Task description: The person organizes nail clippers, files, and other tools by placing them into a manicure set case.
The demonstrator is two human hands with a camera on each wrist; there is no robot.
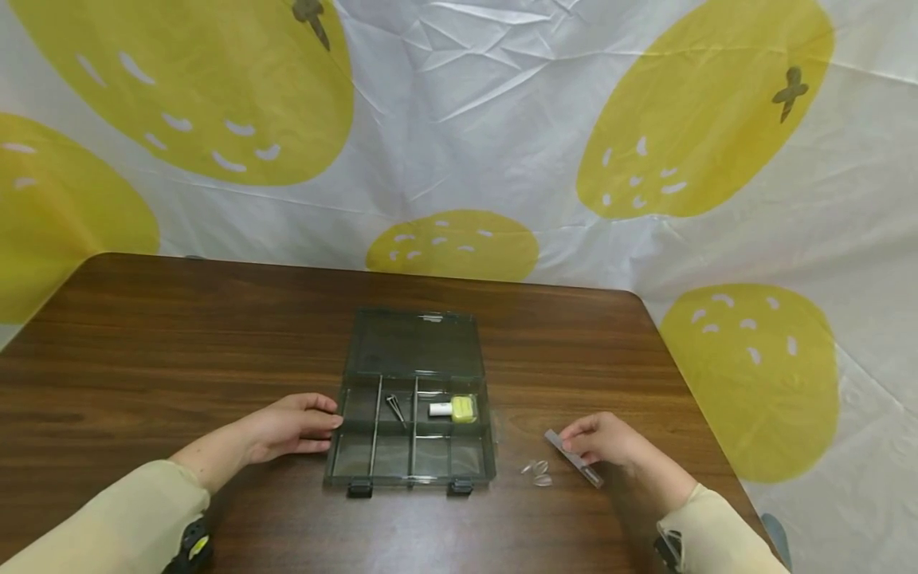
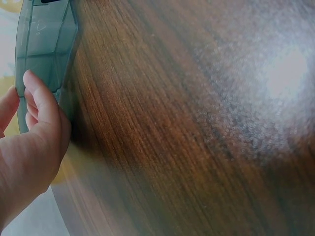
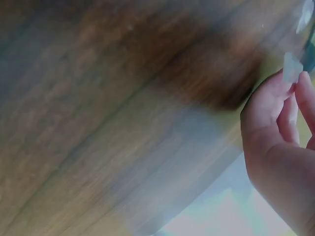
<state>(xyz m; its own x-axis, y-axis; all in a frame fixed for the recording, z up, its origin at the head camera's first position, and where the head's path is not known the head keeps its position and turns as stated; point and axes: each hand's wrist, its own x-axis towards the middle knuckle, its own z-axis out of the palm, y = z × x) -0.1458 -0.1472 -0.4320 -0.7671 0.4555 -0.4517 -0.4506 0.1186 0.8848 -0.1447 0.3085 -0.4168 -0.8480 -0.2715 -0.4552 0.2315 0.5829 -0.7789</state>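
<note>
A clear grey compartment box (image 1: 412,399) lies open on the brown table (image 1: 179,335); a dark pointed tool (image 1: 395,407) sits in one compartment and a yellow-and-white piece (image 1: 455,409) in another. My left hand (image 1: 290,426) rests against the box's left wall, fingers straight; the left wrist view shows fingertips (image 2: 37,93) on the box edge (image 2: 44,44). My right hand (image 1: 602,440), right of the box, pinches a thin clear strip (image 1: 572,458) just above the table. The right wrist view is blurred, with the strip's end (image 3: 292,67) at my fingertips.
A few small clear pieces (image 1: 538,472) lie on the table between the box and my right hand. A white sheet with yellow lemon shapes (image 1: 459,119) hangs behind the table. The table's right edge (image 1: 688,383) runs close to my right hand.
</note>
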